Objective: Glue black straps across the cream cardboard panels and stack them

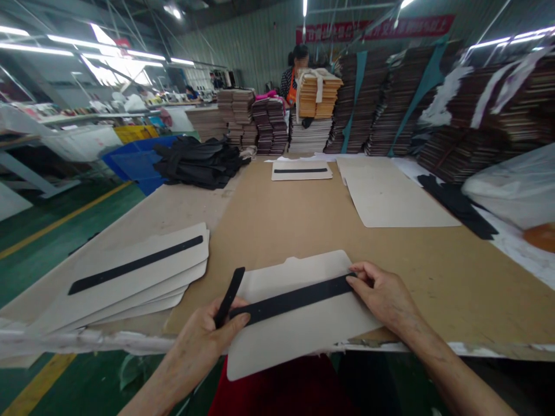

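A cream board [303, 331] with rounded corners lies at the table's front edge and juts out over it. Across its middle runs a black strip [299, 298]. My left hand [212, 329] pinches the strip's left end, thumb on top. A second, shorter black strip [229, 296] sticks up out of the same hand. At the other end, my right hand [381, 292] has its thumb and fingertips closed on the strip's right tip, by the board's edge. The fingers under the left thumb are partly hidden.
To the left lies a fanned stack of cream boards [173, 274], the top one bearing a black strip. Farther back are a smaller board pile [301, 174], a large cream sheet [399, 199] and a black heap [202, 162]. A person [288, 81] stands behind tall stacks.
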Demonstrator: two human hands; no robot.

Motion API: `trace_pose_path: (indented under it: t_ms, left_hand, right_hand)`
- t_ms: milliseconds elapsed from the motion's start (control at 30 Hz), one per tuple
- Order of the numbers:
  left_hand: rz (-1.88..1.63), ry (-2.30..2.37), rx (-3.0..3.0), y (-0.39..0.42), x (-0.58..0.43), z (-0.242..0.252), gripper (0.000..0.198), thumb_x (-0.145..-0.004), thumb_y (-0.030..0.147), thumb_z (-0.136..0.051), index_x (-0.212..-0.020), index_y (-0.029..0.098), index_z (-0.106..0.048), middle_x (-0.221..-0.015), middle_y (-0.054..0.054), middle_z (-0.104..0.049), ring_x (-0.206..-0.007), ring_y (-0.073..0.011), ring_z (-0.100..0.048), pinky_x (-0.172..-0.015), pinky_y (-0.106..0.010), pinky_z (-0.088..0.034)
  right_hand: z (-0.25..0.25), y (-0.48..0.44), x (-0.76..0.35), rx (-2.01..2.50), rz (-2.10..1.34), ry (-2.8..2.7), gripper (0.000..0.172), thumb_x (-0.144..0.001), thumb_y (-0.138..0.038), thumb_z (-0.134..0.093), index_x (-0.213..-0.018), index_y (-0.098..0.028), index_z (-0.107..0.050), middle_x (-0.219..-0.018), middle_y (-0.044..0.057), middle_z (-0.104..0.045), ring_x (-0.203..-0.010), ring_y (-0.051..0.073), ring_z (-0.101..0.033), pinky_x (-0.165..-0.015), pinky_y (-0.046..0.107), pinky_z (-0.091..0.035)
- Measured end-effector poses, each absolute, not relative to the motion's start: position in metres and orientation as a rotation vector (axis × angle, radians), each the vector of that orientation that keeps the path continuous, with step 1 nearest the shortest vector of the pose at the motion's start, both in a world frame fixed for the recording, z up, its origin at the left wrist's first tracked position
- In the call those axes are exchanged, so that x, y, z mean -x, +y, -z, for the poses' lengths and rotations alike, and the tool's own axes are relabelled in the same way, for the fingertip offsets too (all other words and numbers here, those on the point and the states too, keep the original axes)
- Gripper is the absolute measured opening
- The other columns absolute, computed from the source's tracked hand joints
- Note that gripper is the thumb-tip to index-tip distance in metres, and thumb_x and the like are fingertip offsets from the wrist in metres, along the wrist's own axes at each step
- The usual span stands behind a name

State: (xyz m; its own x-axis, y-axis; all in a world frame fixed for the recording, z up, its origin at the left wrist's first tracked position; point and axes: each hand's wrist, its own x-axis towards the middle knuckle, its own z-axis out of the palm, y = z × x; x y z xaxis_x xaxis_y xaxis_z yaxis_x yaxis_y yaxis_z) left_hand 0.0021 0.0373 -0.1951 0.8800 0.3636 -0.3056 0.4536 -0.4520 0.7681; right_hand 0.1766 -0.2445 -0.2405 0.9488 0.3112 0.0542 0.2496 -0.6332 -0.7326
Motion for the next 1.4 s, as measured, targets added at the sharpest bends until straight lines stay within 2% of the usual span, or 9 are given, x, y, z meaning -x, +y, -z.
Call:
trace_pose_path:
  t_ms: [200,400,767,900,967,1067,1133,1267,1400]
  left_hand:
    - [0.116,0.618,-2.092,0.037,-0.004,0.198,0.041,-0.078,0.052,-0.057,-0.095,0.016,-0.068,-0.072,0.0,-0.06,-0.065,-0.0158,-0.051,-0.059,-0.025,-0.034]
    - [0.112,0.669,-2.077,0.037,-0.008,0.201,0.043,-0.077,0.053,-0.058,-0.097,0.016,-0.066,-0.064,0.003,-0.052,-0.06,-0.014,-0.044,-0.056,-0.025,-0.032]
    - [0.133,0.684,-2.001,0.037,-0.008,0.203,0.045,-0.076,0.054,-0.06,-0.099,0.015,-0.065,-0.065,0.002,-0.053,-0.059,-0.0139,-0.045,-0.055,-0.025,-0.032]
    - [0.103,0.637,-1.969,0.037,-0.004,0.202,0.04,-0.081,0.049,-0.059,-0.1,0.015,-0.065,-0.065,0.003,-0.052,-0.059,-0.0126,-0.042,-0.054,-0.025,-0.032]
    - [0.074,0.603,-1.99,0.036,0.0,0.198,0.035,-0.084,0.045,-0.057,-0.1,0.016,-0.067,-0.07,0.002,-0.056,-0.062,-0.0132,-0.045,-0.056,-0.025,-0.035]
    - [-0.015,0.477,-2.111,0.031,0.01,0.191,0.022,-0.087,0.035,-0.057,-0.096,0.02,-0.07,-0.084,-0.001,-0.064,-0.077,-0.0156,-0.055,-0.069,-0.026,-0.041]
    - [-0.062,0.371,-2.212,0.028,0.016,0.188,0.016,-0.088,0.031,-0.058,-0.09,0.021,-0.07,-0.087,-0.001,-0.065,-0.081,-0.0158,-0.057,-0.074,-0.026,-0.042]
    - [-0.072,0.298,-2.292,0.025,0.023,0.188,0.019,-0.092,0.032,-0.055,-0.086,0.021,-0.068,-0.083,-0.001,-0.064,-0.077,-0.0143,-0.057,-0.07,-0.025,-0.04]
    - [-0.087,0.392,-2.255,0.027,0.017,0.191,0.018,-0.091,0.03,-0.055,-0.09,0.021,-0.07,-0.087,-0.002,-0.067,-0.08,-0.016,-0.059,-0.071,-0.027,-0.041]
  right_hand:
    - [0.243,-0.244,-0.177,2.323,-0.059,-0.39,0.034,-0.081,-0.044,-0.053,-0.102,-0.022,-0.067,-0.073,-0.001,-0.065,-0.067,0.017,-0.059,-0.064,0.029,-0.042]
    - [0.244,-0.244,-0.179,2.392,-0.075,-0.415,0.032,-0.084,-0.043,-0.052,-0.105,-0.023,-0.066,-0.076,-0.001,-0.066,-0.069,0.017,-0.06,-0.066,0.029,-0.041]
    - [0.24,-0.242,-0.177,2.482,-0.079,-0.447,0.027,-0.085,-0.043,-0.052,-0.097,-0.026,-0.069,-0.072,-0.002,-0.064,-0.066,0.017,-0.058,-0.062,0.03,-0.04]
    - [0.244,-0.247,-0.178,2.447,0.098,-0.625,0.027,-0.084,-0.042,-0.052,-0.093,-0.023,-0.069,-0.088,0.003,-0.063,-0.074,0.018,-0.06,-0.069,0.031,-0.045]
    - [0.248,-0.249,-0.181,2.418,0.146,-0.686,0.028,-0.085,-0.044,-0.051,-0.091,-0.024,-0.069,-0.095,0.003,-0.061,-0.078,0.018,-0.06,-0.071,0.032,-0.046]
    - [0.257,-0.251,-0.184,2.386,0.131,-0.74,0.028,-0.084,-0.046,-0.049,-0.086,-0.026,-0.069,-0.095,0.002,-0.062,-0.084,0.019,-0.061,-0.077,0.033,-0.046]
    - [0.261,-0.253,-0.186,2.389,0.132,-0.742,0.028,-0.084,-0.048,-0.049,-0.085,-0.027,-0.068,-0.096,0.001,-0.063,-0.087,0.02,-0.061,-0.079,0.034,-0.045]
    - [0.265,-0.256,-0.186,2.418,0.135,-0.727,0.031,-0.082,-0.052,-0.049,-0.085,-0.028,-0.067,-0.098,0.0,-0.064,-0.089,0.021,-0.062,-0.082,0.037,-0.045]
    - [0.267,-0.257,-0.187,2.439,0.164,-0.736,0.029,-0.083,-0.051,-0.048,-0.085,-0.029,-0.067,-0.097,0.002,-0.065,-0.091,0.022,-0.062,-0.085,0.037,-0.046]
